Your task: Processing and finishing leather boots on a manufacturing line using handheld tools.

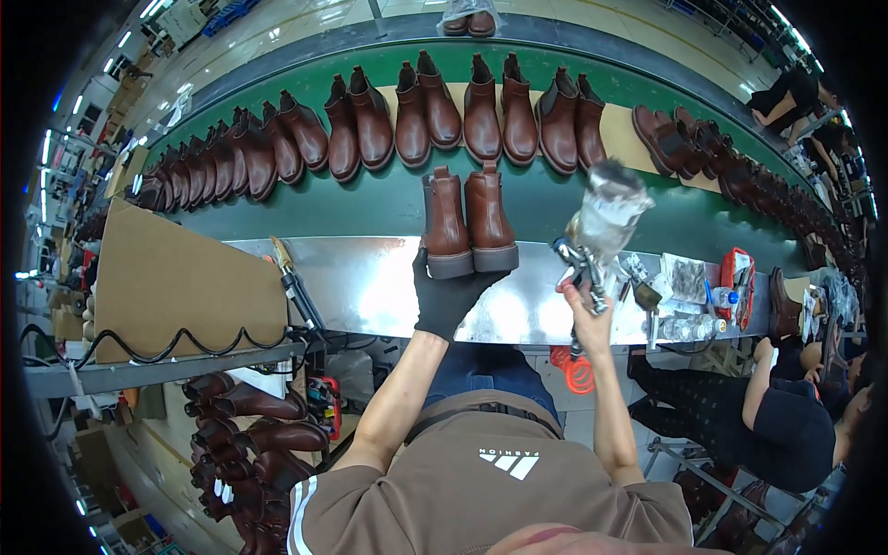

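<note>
1. Left hand [449, 296], in a black glove, is gripping a pair of brown boots [468, 222] from beneath, fingers closed under the soles; the pair is standing upright above the near edge of the metal surface [370, 282].
2. Right hand [585, 310], bare, is closing its grip on a spray gun [597, 236], the foil-wrapped cup tilting just right of the pair.
3. More brown boots are sitting in a row on the green conveyor belt [388, 199] beyond.
</note>
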Demonstrator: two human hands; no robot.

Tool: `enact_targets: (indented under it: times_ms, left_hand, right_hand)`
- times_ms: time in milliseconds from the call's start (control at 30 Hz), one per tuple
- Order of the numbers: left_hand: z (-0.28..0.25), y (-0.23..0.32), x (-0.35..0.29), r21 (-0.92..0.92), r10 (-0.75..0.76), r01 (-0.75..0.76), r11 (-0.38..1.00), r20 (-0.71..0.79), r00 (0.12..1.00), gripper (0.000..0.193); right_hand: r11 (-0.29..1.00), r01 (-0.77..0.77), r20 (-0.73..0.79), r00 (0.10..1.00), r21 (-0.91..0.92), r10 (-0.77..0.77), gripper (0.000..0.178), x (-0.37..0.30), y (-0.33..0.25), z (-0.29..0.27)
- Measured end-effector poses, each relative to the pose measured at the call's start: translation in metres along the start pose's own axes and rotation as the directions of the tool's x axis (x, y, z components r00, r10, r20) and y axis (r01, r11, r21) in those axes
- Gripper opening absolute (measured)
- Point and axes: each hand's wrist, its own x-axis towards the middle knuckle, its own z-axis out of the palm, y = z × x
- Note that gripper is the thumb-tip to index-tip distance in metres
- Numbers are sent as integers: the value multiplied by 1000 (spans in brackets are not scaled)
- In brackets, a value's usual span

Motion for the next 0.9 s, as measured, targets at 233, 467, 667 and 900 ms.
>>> enact_targets:
  times_ms: [233,467,667,900]
  left_hand:
    - [1,5,4,250,-7,0,968,24,1000,60]
    - [-4,14,-14,-221,-173,151,964,-83,981,62]
    - [-59,-16,-47,998,342,18,52,-35,939,78]
    - [-141,-18,-78,-103,-124,77,992,-602,789,68]
  right_hand:
    - [928,109,233,972,-357,-24,23,-35,-104,-12]
    - [972,28,80,997,-233,-10,17,-15,-67,16]
    - [991,-27,-67,998,-131,18,15,-2,46,-8]
    - [952,8,57,998,-306,10,36,24,151,-3]
